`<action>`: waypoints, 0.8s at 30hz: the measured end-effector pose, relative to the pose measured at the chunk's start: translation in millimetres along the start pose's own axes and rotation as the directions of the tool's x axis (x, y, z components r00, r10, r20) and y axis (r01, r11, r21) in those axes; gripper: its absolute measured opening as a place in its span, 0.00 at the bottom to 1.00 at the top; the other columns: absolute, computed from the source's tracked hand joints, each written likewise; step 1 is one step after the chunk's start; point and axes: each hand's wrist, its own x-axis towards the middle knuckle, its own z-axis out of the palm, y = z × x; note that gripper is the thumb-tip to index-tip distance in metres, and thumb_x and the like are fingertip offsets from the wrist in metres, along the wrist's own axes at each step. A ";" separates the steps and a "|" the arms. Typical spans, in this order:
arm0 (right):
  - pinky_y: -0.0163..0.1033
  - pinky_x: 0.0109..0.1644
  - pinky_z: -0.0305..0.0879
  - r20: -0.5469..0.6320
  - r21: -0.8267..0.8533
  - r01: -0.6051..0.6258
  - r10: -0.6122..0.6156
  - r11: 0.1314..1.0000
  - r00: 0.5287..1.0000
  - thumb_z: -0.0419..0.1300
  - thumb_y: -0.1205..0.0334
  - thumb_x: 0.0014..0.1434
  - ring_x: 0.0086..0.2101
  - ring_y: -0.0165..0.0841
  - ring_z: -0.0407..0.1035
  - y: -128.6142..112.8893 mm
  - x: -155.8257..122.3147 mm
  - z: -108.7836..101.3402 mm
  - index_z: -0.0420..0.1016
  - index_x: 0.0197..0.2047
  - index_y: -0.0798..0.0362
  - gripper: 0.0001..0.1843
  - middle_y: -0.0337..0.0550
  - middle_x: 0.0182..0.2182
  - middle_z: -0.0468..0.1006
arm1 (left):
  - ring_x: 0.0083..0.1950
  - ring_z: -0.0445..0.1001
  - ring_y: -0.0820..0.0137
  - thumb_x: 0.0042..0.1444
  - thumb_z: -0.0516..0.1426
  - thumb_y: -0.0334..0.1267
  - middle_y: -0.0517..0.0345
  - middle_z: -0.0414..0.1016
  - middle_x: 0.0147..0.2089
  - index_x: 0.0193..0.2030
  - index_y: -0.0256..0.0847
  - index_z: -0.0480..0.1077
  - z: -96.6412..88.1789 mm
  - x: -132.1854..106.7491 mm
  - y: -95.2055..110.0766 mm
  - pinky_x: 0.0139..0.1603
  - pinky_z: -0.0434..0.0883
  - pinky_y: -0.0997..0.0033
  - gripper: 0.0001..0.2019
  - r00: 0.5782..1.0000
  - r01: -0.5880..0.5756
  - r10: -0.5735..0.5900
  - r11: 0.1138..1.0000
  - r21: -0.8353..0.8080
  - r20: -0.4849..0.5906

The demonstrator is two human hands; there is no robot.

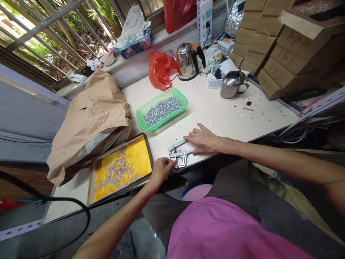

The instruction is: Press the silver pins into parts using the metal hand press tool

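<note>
Head view, basket (167, 121), tray (140, 151), pins (163, 109) inside, right grip (205, 140) wide round pliers (184, 154), left (162, 168) unclear

Right hand (205, 141) on pliers (183, 154), left hand (161, 169) alongside

Handwritten marking (126, 155) on the yellow tray base (142, 153): 1 initial letter, apparently "P" — the remaining characters cannot be read. Print on the stacked cardboard boxes (299, 52) — too small and faint to read.
</note>
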 end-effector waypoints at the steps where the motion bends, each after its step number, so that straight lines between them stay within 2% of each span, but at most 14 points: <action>1: 0.61 0.62 0.39 -0.012 0.004 0.002 -0.002 1.000 1.000 0.62 0.51 0.57 0.49 0.46 0.65 -1.4 -1.0 0.8 0.64 0.59 0.55 0.30 0.53 0.47 0.74 | 0.29 0.70 0.71 0.57 0.57 0.46 0.57 0.71 0.28 0.30 0.37 0.72 1.6 -2.1 2.6 0.31 0.66 0.72 0.13 0.989 -0.111 0.121 0.987 0.115 -0.088; 2: 0.61 0.62 0.38 -0.024 0.005 0.002 -0.002 1.000 1.000 0.62 0.53 0.57 0.49 0.45 0.65 -2.7 -1.7 1.7 0.64 0.59 0.54 0.29 0.52 0.47 0.75 | 0.35 0.72 0.68 0.58 0.56 0.44 0.55 0.73 0.33 0.34 0.38 0.73 3.7 -2.9 6.2 0.36 0.68 0.70 0.12 0.953 -0.227 0.263 0.947 0.226 -0.148; 3: 0.61 0.63 0.37 -0.035 0.004 0.002 -0.002 1.000 0.999 0.62 0.54 0.57 0.49 0.45 0.66 -3.9 -2.4 2.7 0.63 0.60 0.54 0.30 0.52 0.47 0.75 | 0.41 0.72 0.66 0.59 0.55 0.43 0.53 0.73 0.38 0.38 0.39 0.73 6.3 -2.2 10.8 0.41 0.69 0.68 0.10 0.900 -0.336 0.402 0.885 0.321 -0.166; 5: 0.61 0.63 0.37 -0.051 0.007 -0.004 0.004 1.000 0.999 0.62 0.55 0.57 0.50 0.45 0.65 -5.8 -3.8 3.9 0.60 0.62 0.55 0.33 0.53 0.49 0.75 | 0.50 0.69 0.62 0.59 0.56 0.41 0.50 0.72 0.48 0.46 0.41 0.71 11.8 4.5 22.0 0.49 0.68 0.63 0.11 0.795 -0.497 0.598 0.739 0.455 -0.104; 6: 0.60 0.63 0.38 -0.052 0.016 -0.012 0.013 1.000 0.999 0.63 0.55 0.56 0.51 0.46 0.65 -6.4 -4.7 4.1 0.58 0.63 0.56 0.35 0.54 0.50 0.74 | 0.54 0.67 0.60 0.58 0.58 0.40 0.49 0.70 0.52 0.50 0.41 0.69 14.2 10.1 28.1 0.52 0.68 0.61 0.14 0.755 -0.547 0.654 0.671 0.501 -0.053; 8: 0.57 0.61 0.44 -0.041 0.046 -0.046 0.047 0.998 0.998 0.65 0.54 0.54 0.51 0.46 0.64 -7.1 -7.4 3.3 0.56 0.65 0.57 0.40 0.55 0.53 0.72 | 0.56 0.65 0.58 0.55 0.60 0.38 0.46 0.67 0.57 0.56 0.39 0.64 16.9 22.9 39.3 0.56 0.66 0.57 0.22 0.717 -0.597 0.695 0.575 0.559 0.051; 11: 0.50 0.54 0.56 0.001 0.075 -0.154 0.154 0.985 0.988 0.68 0.52 0.50 0.50 0.48 0.63 -7.0 -12.8 -0.4 0.60 0.61 0.60 0.40 0.58 0.53 0.70 | 0.55 0.65 0.57 0.54 0.61 0.39 0.43 0.67 0.56 0.61 0.35 0.59 15.6 38.3 51.1 0.56 0.66 0.55 0.29 0.719 -0.615 0.671 0.495 0.614 0.179; 14: 0.46 0.49 0.59 0.033 0.072 -0.217 0.215 0.974 0.976 0.67 0.51 0.52 0.48 0.48 0.64 -6.9 -16.9 -4.6 0.69 0.52 0.60 0.30 0.58 0.48 0.71 | 0.52 0.66 0.56 0.53 0.62 0.44 0.44 0.68 0.52 0.61 0.32 0.60 11.5 44.5 57.0 0.53 0.67 0.57 0.31 0.727 -0.603 0.647 0.443 0.664 0.230; 16: 0.45 0.48 0.59 0.041 0.060 -0.191 0.189 0.980 0.981 0.65 0.53 0.55 0.47 0.46 0.64 -6.8 -17.4 -5.7 0.72 0.47 0.60 0.21 0.56 0.45 0.72 | 0.51 0.66 0.57 0.53 0.61 0.45 0.46 0.69 0.49 0.56 0.34 0.64 10.1 45.7 58.8 0.51 0.68 0.59 0.26 0.729 -0.604 0.639 0.434 0.668 0.244; 20: 0.42 0.45 0.58 0.022 0.039 -0.125 0.124 0.991 0.992 0.62 0.57 0.60 0.44 0.42 0.66 -4.4 -12.6 1.1 0.74 0.42 0.60 0.13 0.53 0.41 0.74 | 0.49 0.67 0.60 0.55 0.60 0.45 0.50 0.69 0.45 0.48 0.39 0.69 12.2 47.5 59.0 0.47 0.68 0.62 0.17 0.742 -0.612 0.630 0.500 0.612 0.228; 24: 0.40 0.42 0.56 -0.002 0.044 -0.079 0.079 0.996 0.997 0.56 0.63 0.64 0.41 0.38 0.68 0.6 -4.1 13.7 0.74 0.39 0.59 0.09 0.50 0.37 0.75 | 0.48 0.67 0.61 0.58 0.58 0.42 0.52 0.71 0.43 0.44 0.40 0.72 15.4 49.6 59.2 0.44 0.68 0.64 0.10 0.782 -0.570 0.600 0.581 0.581 0.167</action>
